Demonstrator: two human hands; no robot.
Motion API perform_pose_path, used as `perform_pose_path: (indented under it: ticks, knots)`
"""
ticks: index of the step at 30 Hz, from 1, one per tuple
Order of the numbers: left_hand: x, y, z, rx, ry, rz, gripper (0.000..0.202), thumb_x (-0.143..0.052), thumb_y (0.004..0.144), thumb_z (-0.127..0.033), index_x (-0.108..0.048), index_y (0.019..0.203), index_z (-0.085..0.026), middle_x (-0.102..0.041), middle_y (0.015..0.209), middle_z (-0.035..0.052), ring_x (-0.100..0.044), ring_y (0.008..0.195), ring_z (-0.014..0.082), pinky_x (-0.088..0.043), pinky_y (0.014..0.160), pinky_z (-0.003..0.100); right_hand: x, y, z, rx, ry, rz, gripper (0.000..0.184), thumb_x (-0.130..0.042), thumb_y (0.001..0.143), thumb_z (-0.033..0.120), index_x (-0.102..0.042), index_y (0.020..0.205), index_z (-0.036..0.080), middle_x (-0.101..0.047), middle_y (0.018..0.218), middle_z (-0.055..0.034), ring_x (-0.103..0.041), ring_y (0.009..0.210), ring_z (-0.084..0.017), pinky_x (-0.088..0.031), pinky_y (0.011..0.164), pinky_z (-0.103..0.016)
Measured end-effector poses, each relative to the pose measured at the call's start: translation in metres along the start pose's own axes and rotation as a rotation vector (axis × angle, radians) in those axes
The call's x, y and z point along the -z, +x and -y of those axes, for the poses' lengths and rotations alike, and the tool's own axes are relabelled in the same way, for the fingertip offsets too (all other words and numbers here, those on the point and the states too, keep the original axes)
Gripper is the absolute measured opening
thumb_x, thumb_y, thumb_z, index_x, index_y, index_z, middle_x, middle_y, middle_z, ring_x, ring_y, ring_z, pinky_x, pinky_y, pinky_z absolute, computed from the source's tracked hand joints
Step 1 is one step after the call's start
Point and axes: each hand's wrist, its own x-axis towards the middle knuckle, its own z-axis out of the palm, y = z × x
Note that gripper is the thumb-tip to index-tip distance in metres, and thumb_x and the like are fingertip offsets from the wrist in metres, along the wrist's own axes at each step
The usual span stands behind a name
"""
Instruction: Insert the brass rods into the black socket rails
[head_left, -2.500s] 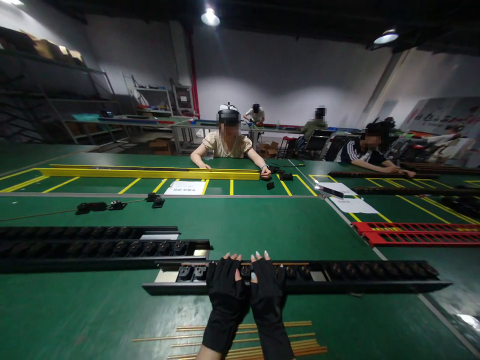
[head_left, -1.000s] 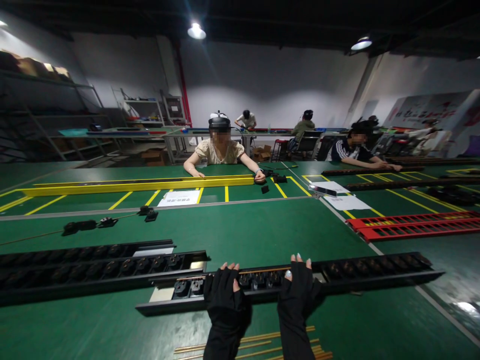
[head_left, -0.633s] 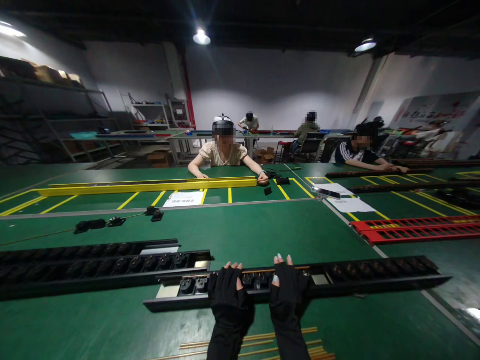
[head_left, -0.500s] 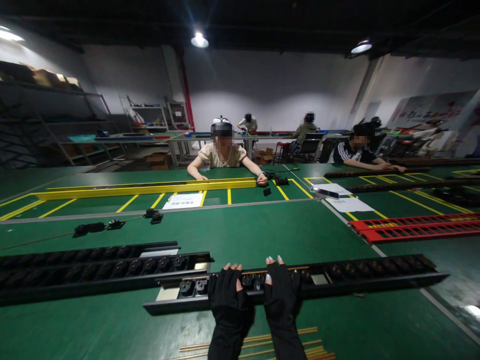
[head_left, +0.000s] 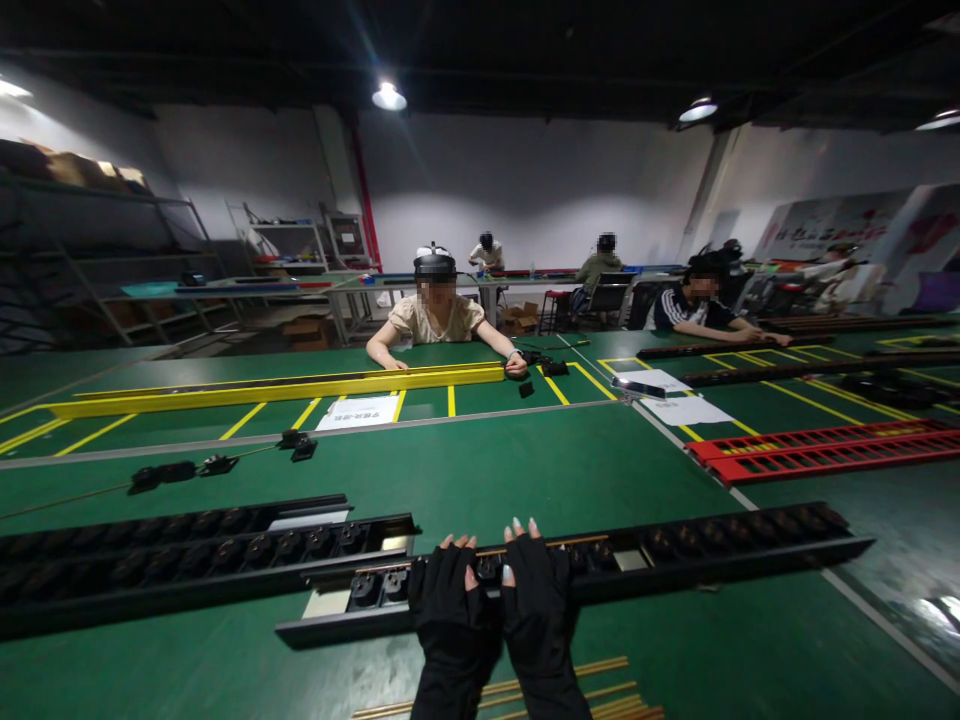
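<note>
Both hands side by side, left hand (head_left: 448, 600) and right hand (head_left: 534, 592), pressed flat on a long rail (head_left: 675, 556) across the worktop (head_left: 525, 470). Left of the grip, two more rails (head_left: 187, 560). Nearer than the grip, thin rods (head_left: 607, 690). Far beyond, a beam (head_left: 285, 385).

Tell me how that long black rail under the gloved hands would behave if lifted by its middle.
The black rail looks like rigid channel, so it would probably stay straight rather than droop. Its length reaches far past both the left hand and right hand, so an end may dip or swing. The flat base suggests it slides rather than rolls on the green table.
</note>
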Motion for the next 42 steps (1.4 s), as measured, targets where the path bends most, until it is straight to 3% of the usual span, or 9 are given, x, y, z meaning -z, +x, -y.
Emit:
perform_pose_path:
  ticks: [5,11,17,21,28,33,38,42]
  knots:
    - [0.001,0.001,0.000,-0.004,0.010,0.015,0.034,-0.045,0.090,-0.012,-0.068,0.112,-0.021,-0.076,0.106,0.0053,-0.066,0.109,0.0230,-0.035,0.104,0.041,0.001,0.004,0.009,0.013,0.020,0.047,0.041,-0.038,0.097,0.023,-0.064,0.130,0.025,-0.068,0.130,-0.0069,-0.058,0.127,-0.022,-0.007,0.122,-0.049]
    - [0.002,0.000,0.001,-0.005,0.009,0.037,0.037,-0.041,0.092,-0.014,-0.067,0.117,-0.022,-0.075,0.110,0.0053,-0.065,0.113,0.0226,-0.033,0.108,0.042,0.000,0.003,0.022,-0.037,0.046,0.119,0.040,-0.038,0.097,0.026,-0.066,0.126,0.031,-0.067,0.132,-0.0060,-0.054,0.132,-0.026,-0.010,0.120,-0.055]
    - [-0.001,-0.001,-0.006,-0.102,-0.035,0.031,0.041,-0.039,0.092,-0.011,-0.060,0.128,-0.016,-0.073,0.117,0.0087,-0.059,0.125,0.0219,-0.037,0.109,0.040,-0.005,-0.001,0.021,-0.004,0.062,0.121,0.042,-0.037,0.097,0.023,-0.065,0.128,0.031,-0.067,0.131,-0.0039,-0.053,0.132,-0.023,-0.013,0.121,-0.046]
    - [-0.002,-0.002,-0.007,-0.087,-0.043,-0.007,0.042,-0.039,0.094,-0.012,-0.057,0.131,-0.016,-0.074,0.113,0.0104,-0.064,0.120,0.0218,-0.027,0.118,0.045,-0.002,0.001,0.020,0.012,0.046,0.106,0.042,-0.038,0.098,0.025,-0.063,0.130,0.030,-0.067,0.131,-0.0039,-0.054,0.131,-0.022,-0.007,0.123,-0.047]
    - [0.002,-0.005,0.010,-0.025,0.034,0.042,0.044,-0.040,0.093,-0.012,-0.055,0.134,-0.015,-0.071,0.122,0.0135,-0.061,0.124,0.0265,-0.025,0.118,0.052,0.006,0.009,0.023,0.012,0.055,0.058,0.041,-0.035,0.100,0.027,-0.065,0.128,0.031,-0.069,0.129,-0.0018,-0.058,0.126,-0.021,-0.003,0.123,-0.047]
    - [0.001,-0.006,0.014,-0.024,0.037,0.024,0.042,-0.041,0.091,-0.010,-0.058,0.130,-0.015,-0.072,0.118,0.0125,-0.063,0.121,0.0255,-0.028,0.115,0.049,0.005,0.007,0.021,-0.026,0.040,0.084,0.046,-0.029,0.101,0.028,-0.066,0.128,0.033,-0.069,0.128,-0.0008,-0.057,0.128,-0.023,-0.007,0.123,-0.047]
    - [0.007,-0.004,0.024,0.037,0.089,-0.016,0.041,-0.039,0.091,-0.009,-0.060,0.126,-0.016,-0.073,0.117,0.0119,-0.062,0.122,0.0254,-0.026,0.114,0.048,0.008,0.007,0.014,0.097,0.042,0.112,0.044,-0.038,0.100,0.031,-0.055,0.140,0.033,-0.066,0.133,-0.0019,-0.056,0.129,-0.020,0.001,0.123,-0.045]
    - [0.011,-0.005,0.031,0.043,0.112,0.019,0.038,-0.040,0.091,-0.009,-0.064,0.120,-0.016,-0.074,0.113,0.0106,-0.064,0.116,0.0248,-0.029,0.111,0.046,0.009,0.006,0.014,0.008,0.074,0.115,0.044,-0.034,0.100,0.028,-0.056,0.139,0.031,-0.064,0.135,-0.0015,-0.055,0.131,-0.021,-0.003,0.122,-0.047]
